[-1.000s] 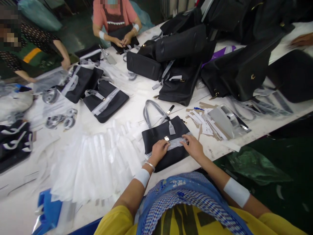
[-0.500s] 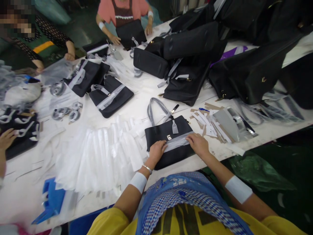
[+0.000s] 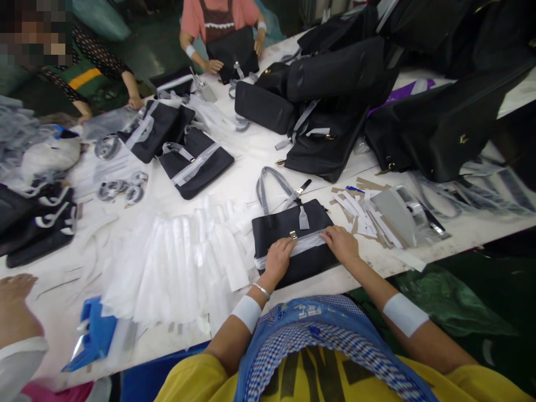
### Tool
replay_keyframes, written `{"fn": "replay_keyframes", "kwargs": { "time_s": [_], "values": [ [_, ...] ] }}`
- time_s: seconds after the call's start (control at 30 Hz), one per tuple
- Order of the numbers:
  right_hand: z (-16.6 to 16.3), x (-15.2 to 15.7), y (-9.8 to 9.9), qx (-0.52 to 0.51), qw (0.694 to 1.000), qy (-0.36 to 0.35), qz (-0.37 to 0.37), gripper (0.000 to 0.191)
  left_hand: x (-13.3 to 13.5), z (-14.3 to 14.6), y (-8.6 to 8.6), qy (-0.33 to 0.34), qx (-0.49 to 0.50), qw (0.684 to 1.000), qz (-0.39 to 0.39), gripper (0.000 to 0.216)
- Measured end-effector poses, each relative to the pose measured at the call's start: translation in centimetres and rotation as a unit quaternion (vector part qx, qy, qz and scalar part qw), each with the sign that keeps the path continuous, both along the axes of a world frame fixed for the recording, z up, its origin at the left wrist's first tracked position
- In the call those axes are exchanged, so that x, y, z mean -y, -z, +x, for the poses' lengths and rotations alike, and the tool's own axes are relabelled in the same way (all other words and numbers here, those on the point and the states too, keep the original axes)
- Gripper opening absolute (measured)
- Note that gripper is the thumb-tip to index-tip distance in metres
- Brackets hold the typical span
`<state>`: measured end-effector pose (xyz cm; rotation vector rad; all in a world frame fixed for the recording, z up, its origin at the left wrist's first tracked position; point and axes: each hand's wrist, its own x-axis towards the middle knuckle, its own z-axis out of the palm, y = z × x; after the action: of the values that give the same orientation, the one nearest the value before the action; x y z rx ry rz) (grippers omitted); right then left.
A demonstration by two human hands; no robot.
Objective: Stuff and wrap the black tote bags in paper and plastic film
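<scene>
A black handbag [image 3: 272, 224] lies on the table in front of me, with a clear plastic strip [image 3: 312, 241] across its front. My left hand [image 3: 278, 258] presses closed fingertips on the strip, just under the gold clasp [image 3: 293, 235]. At the strip's right end, my right hand [image 3: 341, 244] pinches it between thumb and fingers. The bag's handles [image 3: 263, 187] are wrapped in grey film and lie away from me. A wrapped tag [image 3: 303, 218] hangs over the bag's upper edge.
White plastic strips [image 3: 167, 268] lie fanned out on the left, near a blue tape dispenser [image 3: 92, 332]. Paper and card scraps [image 3: 364, 215] are on the right. Black bags [image 3: 335, 72] pile up behind. Co-workers' hands [image 3: 213, 66] work across the table; another hand [image 3: 17, 296] is at far left.
My left hand has slid right along the strip towards the clasp; my right hand stays at its end. The co-worker's hand at far left has left the black bags and moved nearer.
</scene>
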<state>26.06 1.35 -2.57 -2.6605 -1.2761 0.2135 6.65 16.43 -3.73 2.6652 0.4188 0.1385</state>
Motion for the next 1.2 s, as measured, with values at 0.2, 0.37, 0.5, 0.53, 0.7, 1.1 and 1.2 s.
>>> {"fn": "replay_keyframes", "kwargs": {
  "time_s": [0.2,0.37,0.5,0.53,0.7,1.1,1.2],
  "values": [
    [0.5,0.2,0.5,-0.022,1.000,-0.008,0.009,0.021,4.3,0.7,0.6,0.091,-0.041,0.994,0.042,0.050],
    [0.5,0.3,0.5,-0.032,0.999,-0.012,0.027,0.020,4.8,0.6,1.1,0.072,-0.057,0.994,0.053,0.060],
    [1.2,2.1,-0.6,-0.118,0.988,-0.011,0.095,0.019,4.7,0.6,1.1,0.074,-0.048,0.995,0.045,0.061],
    [1.8,3.1,-1.0,-0.136,0.985,-0.007,0.111,0.019,4.8,0.6,1.1,0.071,-0.045,0.995,0.045,0.060],
    [7.9,10.5,-3.3,-0.046,0.979,0.134,0.147,0.034,5.0,0.7,2.0,0.063,-0.030,0.995,0.066,0.058],
    [21.7,15.7,-4.9,-0.250,0.891,0.375,0.059,0.027,5.1,0.9,2.3,0.073,-0.029,0.991,0.108,0.062],
    [22.4,15.2,-5.5,-0.355,0.853,0.379,0.060,0.028,5.2,1.0,2.4,0.073,-0.031,0.991,0.109,0.061]
  ]
}}
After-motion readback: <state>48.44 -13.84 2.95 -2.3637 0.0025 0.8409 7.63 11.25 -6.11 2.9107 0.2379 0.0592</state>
